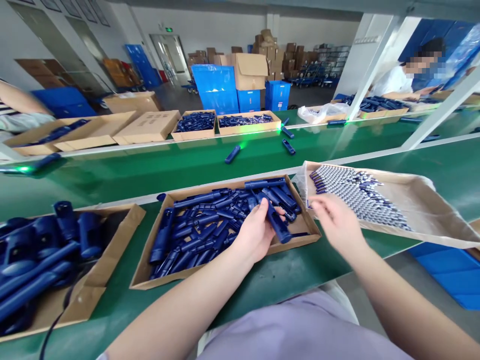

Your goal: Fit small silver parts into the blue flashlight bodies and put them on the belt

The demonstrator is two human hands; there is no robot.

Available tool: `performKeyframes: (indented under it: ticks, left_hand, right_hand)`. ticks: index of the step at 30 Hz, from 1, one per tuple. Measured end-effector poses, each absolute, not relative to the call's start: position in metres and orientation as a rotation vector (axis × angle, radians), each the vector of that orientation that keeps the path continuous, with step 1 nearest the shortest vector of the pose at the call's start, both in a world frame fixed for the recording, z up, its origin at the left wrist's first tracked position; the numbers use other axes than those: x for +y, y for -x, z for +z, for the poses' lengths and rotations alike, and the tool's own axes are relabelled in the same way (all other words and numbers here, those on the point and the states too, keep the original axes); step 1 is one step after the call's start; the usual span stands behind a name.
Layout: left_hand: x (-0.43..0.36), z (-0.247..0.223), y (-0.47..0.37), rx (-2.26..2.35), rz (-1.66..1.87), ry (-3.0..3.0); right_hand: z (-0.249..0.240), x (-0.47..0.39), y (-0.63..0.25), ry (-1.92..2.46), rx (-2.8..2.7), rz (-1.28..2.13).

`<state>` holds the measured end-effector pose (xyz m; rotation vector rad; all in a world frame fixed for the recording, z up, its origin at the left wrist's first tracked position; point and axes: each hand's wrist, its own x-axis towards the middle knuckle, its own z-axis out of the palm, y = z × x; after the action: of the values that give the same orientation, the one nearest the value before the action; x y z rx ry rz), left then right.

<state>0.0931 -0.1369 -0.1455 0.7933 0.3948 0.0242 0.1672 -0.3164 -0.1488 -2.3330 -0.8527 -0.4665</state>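
Observation:
My left hand (258, 231) is closed round a dark blue plastic housing (276, 220), a tube-like shell tilted over the right end of a cardboard tray (225, 272). Many smaller blue plastic parts (210, 220) lie heaped in that tray, with several longer blue housings (279, 195) at its far right corner. My right hand (337, 220) hovers between this tray and a lined box (431, 215) of small silver-and-dark cylindrical parts (356, 195). Its thumb and fingers are pinched together; a tiny dark piece seems to show at the fingertips, too small to name.
Another cardboard box (93, 290) with larger blue housings stands at left, a black cable across its edge. Beyond a pale rail, a green conveyor belt (180, 165) carries scattered blue housings (233, 154). Boxes of parts (245, 122) line its far side. A co-worker (401, 80) sits at far right.

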Motion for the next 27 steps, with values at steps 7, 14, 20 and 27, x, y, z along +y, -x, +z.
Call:
performKeyframes:
  ticks: [7, 14, 20, 27]
  left_hand:
    - [-0.122, -0.143, -0.093, 0.422, -0.097, -0.773]
    - [-0.12, -0.147, -0.096, 0.419, -0.128, -0.752]
    - [-0.12, -0.149, -0.098, 0.38, -0.138, -0.762]
    - [-0.12, -0.151, -0.099, 0.399, -0.202, -0.694]
  right_hand:
    - [-0.168, -0.316, -0.25, 2.676, -0.941, -0.356]
    - [-0.174, -0.314, -0.247, 2.696, -0.942, -0.224]
    - [-0.166, -0.322, -0.241, 2.642, -0.894, -0.181]
    - [-0.132, -0.315, -0.191, 2.029, -0.672, -0.321]
